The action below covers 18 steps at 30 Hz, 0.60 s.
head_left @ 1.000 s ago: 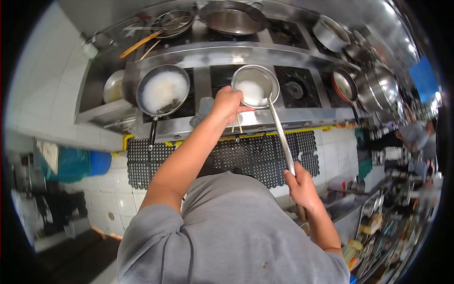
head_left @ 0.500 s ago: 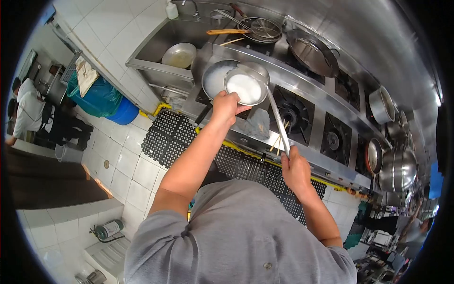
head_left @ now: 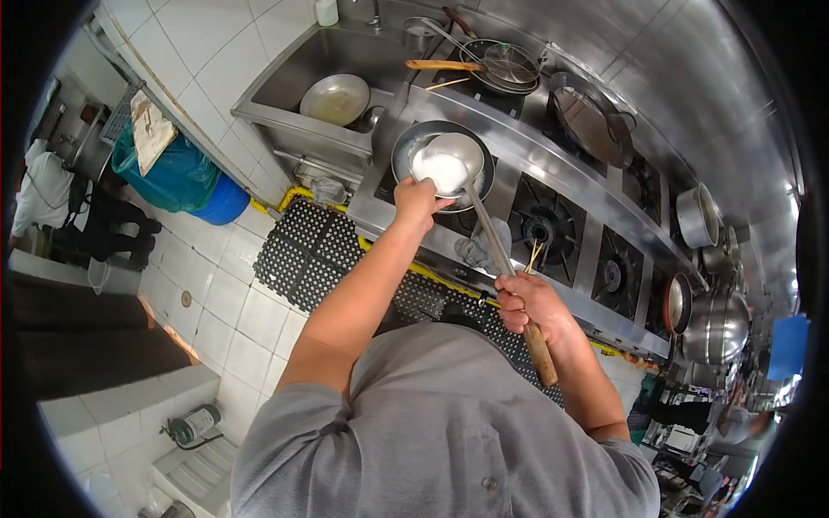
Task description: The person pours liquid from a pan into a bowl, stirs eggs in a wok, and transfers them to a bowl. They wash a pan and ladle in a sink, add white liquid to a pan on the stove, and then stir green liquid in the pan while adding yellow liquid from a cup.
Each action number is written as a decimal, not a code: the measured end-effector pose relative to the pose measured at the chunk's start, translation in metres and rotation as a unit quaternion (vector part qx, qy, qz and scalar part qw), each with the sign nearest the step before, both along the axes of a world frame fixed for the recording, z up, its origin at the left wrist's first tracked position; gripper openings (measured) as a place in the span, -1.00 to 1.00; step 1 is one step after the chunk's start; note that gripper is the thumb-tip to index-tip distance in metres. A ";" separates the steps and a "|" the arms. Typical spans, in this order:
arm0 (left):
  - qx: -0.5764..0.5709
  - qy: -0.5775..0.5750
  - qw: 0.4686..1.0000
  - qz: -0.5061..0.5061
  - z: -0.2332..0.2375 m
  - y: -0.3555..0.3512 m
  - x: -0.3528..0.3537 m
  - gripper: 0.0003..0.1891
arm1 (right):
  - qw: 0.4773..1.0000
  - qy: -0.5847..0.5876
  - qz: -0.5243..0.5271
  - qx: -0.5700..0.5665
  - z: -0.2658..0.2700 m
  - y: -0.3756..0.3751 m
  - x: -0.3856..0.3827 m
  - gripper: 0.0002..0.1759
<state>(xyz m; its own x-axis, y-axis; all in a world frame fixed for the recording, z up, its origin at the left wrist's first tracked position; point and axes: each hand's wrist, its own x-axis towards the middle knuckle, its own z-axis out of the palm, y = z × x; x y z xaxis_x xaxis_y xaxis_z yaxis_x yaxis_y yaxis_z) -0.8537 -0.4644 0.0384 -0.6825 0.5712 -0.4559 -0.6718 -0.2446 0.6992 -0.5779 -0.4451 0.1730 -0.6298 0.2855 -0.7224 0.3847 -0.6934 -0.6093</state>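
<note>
My left hand [head_left: 416, 204] grips the rim of a small metal bowl [head_left: 425, 177] with something white in it. My right hand [head_left: 528, 302] is wrapped around the long handle of a metal ladle [head_left: 491, 231], whose wooden end sticks out below the fist. The ladle's round head overlaps the bowl and hides part of it. Beneath both is a dark frying pan [head_left: 403, 145] on the stove, with a whitish film in it. A grey cloth [head_left: 475, 249] lies on the stove's front edge, between my hands.
Bare burners [head_left: 540, 226] run to the right, with thin wooden sticks [head_left: 534, 255] nearby. Pans and a strainer [head_left: 509, 65] stand on the rear burners. At left, a sink [head_left: 289, 79] holds a metal pan [head_left: 335, 99]. A person [head_left: 43, 190] is at far left.
The ladle's head has moved from behind the bowl to over it. My right hand has shifted down and turned, showing the wooden handle end. The camera view has shifted slightly.
</note>
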 end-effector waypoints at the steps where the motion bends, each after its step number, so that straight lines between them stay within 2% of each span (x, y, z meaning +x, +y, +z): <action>1: 0.000 0.002 1.000 -0.001 0.002 0.001 -0.002 -0.72 | 1.000 0.000 0.005 0.008 0.001 0.003 0.000 -0.84; 6: -0.006 0.012 1.000 -0.006 0.021 0.005 -0.004 -0.69 | 0.984 -0.042 0.076 0.155 -0.002 0.017 0.002 -0.79; 11: -0.001 0.031 0.999 -0.005 0.015 0.019 0.004 -0.72 | 0.943 -0.077 0.144 0.290 -0.001 0.039 0.021 -0.71; 14: 0.001 0.035 0.999 -0.004 0.014 0.024 0.014 -0.73 | 0.839 -0.084 0.204 0.497 -0.021 0.058 0.042 -0.69; 17: -0.004 0.023 1.000 -0.007 0.012 0.034 0.024 -0.74 | 0.753 -0.074 0.203 0.621 -0.025 0.072 0.057 -0.68; 18: -0.006 0.015 1.000 -0.010 0.011 0.038 0.029 -0.74 | 0.756 -0.096 0.206 0.614 -0.024 0.074 0.060 -0.68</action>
<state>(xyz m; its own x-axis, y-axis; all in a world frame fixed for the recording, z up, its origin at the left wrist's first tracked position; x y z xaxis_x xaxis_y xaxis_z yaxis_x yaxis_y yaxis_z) -0.8242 -0.4262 0.0492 -0.6843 0.5798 -0.4422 -0.6550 -0.2222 0.7222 -0.5176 -0.3707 0.1495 -0.7654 0.6231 -0.1610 0.5765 0.5526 -0.6019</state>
